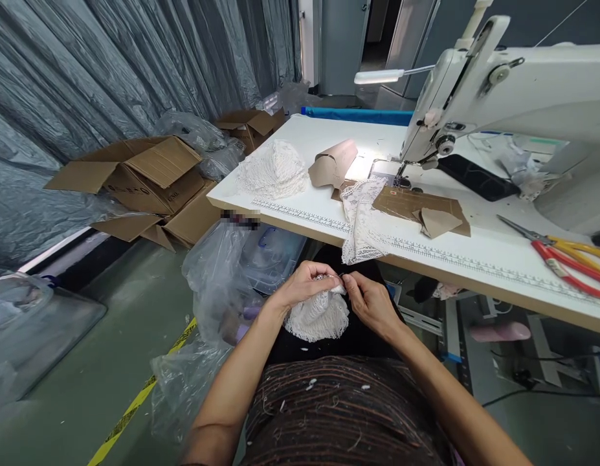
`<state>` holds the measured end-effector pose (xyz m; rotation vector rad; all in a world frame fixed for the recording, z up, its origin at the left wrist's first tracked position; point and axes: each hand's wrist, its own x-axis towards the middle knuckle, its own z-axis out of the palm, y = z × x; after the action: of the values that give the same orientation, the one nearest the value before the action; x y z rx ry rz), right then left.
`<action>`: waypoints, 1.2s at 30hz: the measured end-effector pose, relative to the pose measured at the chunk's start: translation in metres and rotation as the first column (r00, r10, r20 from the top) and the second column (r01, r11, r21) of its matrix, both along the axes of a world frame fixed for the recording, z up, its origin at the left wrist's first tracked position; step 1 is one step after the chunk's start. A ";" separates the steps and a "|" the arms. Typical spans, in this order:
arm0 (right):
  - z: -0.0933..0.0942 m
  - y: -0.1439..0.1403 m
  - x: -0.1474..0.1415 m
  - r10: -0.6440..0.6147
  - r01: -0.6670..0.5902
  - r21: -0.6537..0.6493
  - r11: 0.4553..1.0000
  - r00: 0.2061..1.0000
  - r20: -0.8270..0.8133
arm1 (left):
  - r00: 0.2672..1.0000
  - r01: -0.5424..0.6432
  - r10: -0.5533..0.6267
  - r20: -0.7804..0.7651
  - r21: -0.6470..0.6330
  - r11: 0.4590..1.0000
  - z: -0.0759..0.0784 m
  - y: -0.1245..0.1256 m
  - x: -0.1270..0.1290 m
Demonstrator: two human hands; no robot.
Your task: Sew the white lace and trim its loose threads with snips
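Note:
Over my lap, my left hand (312,285) is closed on a bunched piece of white lace (319,317). The thumb and fingers pinch its upper edge, and the rest hangs below over dark trousers. My right hand (370,301) is pinched closed at the lace's right edge, close to the left fingertips. What lies between its fingers is too small to make out. Above the hands, another strip of white lace (365,220) drapes over the table's front edge from beneath the sewing machine (445,123). A pile of white lace (275,169) rests on the table's left end.
Scissors with red handles (556,259) and a yellow-handled tool (578,249) lie at the right of the white table (479,259). Brown cardboard (421,210) and a curled pinkish-tan piece (333,165) are near the needle. Open cartons (154,175) and plastic bags (212,278) stand left.

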<state>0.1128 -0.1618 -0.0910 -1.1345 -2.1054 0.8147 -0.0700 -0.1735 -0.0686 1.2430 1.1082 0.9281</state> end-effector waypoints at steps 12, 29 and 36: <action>-0.015 -0.010 0.012 -0.019 -0.159 -0.443 0.882 0.928 -0.371 | 0.999 0.002 -0.002 0.053 -0.005 1.000 -0.029 -0.007 0.001; -0.037 0.011 -0.013 -0.256 -0.037 -0.499 0.866 0.823 -0.506 | 0.984 0.154 -0.143 0.106 -0.097 0.983 0.012 -0.037 -0.012; -0.031 -0.016 -0.023 -0.184 -0.294 -0.621 0.726 0.787 -0.588 | 0.959 -0.247 0.256 -0.123 0.083 0.965 0.002 -0.039 0.003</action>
<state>0.0894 -0.1777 -0.1216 -0.9287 -1.2756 1.8325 -0.0674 -0.2130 -0.0670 1.2512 1.3741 1.0932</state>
